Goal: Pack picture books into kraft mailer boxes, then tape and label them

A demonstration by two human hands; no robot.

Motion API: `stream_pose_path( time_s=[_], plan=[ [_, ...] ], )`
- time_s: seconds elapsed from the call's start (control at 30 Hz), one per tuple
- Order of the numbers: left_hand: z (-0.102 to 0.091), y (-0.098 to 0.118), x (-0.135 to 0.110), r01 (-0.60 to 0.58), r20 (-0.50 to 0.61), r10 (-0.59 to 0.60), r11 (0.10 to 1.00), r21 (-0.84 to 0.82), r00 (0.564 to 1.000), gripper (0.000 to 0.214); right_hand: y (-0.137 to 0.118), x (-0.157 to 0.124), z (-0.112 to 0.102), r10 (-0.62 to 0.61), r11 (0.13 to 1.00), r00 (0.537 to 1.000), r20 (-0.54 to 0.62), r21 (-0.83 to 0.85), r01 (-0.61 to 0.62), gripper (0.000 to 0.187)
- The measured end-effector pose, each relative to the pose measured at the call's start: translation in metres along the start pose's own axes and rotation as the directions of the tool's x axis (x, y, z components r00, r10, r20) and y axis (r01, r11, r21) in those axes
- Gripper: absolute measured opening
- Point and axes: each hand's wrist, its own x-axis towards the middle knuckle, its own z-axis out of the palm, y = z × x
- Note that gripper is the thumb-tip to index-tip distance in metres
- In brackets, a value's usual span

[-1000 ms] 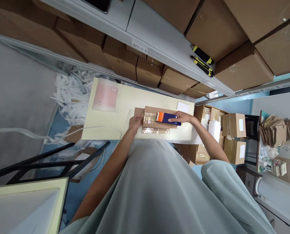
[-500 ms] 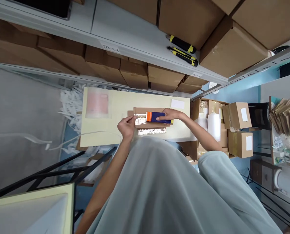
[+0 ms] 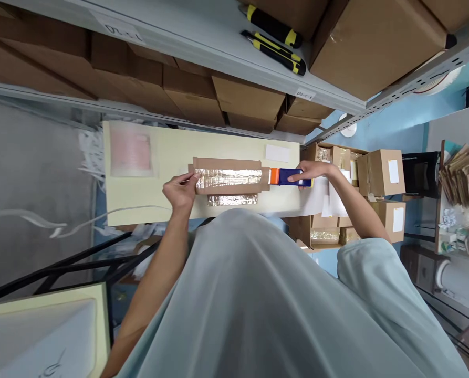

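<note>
A flat brown cardboard box [image 3: 228,164] lies on the pale yellow table [image 3: 171,152], with a strip of shiny clear tape [image 3: 229,178] running along its top. My left hand [image 3: 181,190] is closed and pinches the left end of the tape at the box's left edge. My right hand [image 3: 311,170] grips an orange and blue tape dispenser [image 3: 287,176] just off the box's right end. A second taped piece of cardboard [image 3: 232,200] shows under the box at the near edge.
Shelves above hold brown cartons [image 3: 242,100] and two black-and-yellow utility knives [image 3: 273,39]. A pink sheet [image 3: 131,152] and a white label [image 3: 277,153] lie on the table. Small boxes [image 3: 379,173] stack at the right. White paper scraps [image 3: 88,152] pile at the left.
My right hand has drawn the dispenser to the right, off the box's end, laying tape along the top. My left hand stays at the left end. The view has shifted.
</note>
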Motion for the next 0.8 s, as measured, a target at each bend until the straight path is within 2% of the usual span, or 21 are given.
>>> stream_pose_path(
  time_s=[0.2, 0.37, 0.5, 0.63, 0.8],
  plan=[
    [0.002, 0.012, -0.002, 0.027, 0.025, -0.028, 0.999, 0.04, 0.999, 0.031, 0.006, 0.017, -0.004, 0.064, 0.997, 0.998, -0.018, -0.051, -0.065, 0.075],
    [0.004, 0.018, -0.005, 0.022, 0.019, -0.022, 0.999, 0.029, 1.0, 0.017, 0.014, -0.003, -0.008, 0.068, 0.995, 0.998, 0.012, -0.08, -0.067, 0.077],
    [0.006, 0.022, -0.006, 0.013, 0.017, -0.014, 0.999, 0.03, 1.0, 0.024, 0.017, -0.005, -0.007, 0.101, 0.983, 0.993, -0.064, -0.145, -0.109, 0.073],
    [0.006, 0.023, -0.006, 0.024, 0.032, -0.025, 0.999, 0.025, 0.999, 0.025, 0.006, 0.026, 0.013, 0.187, 0.917, 0.96, -0.209, -0.314, -0.247, 0.063],
    [0.003, 0.018, -0.005, -0.019, 0.05, 0.017, 0.999, 0.049, 0.999, 0.02, -0.015, 0.071, 0.064, 0.193, 0.794, 0.872, -0.451, -0.449, -0.409, 0.046]
  ],
)
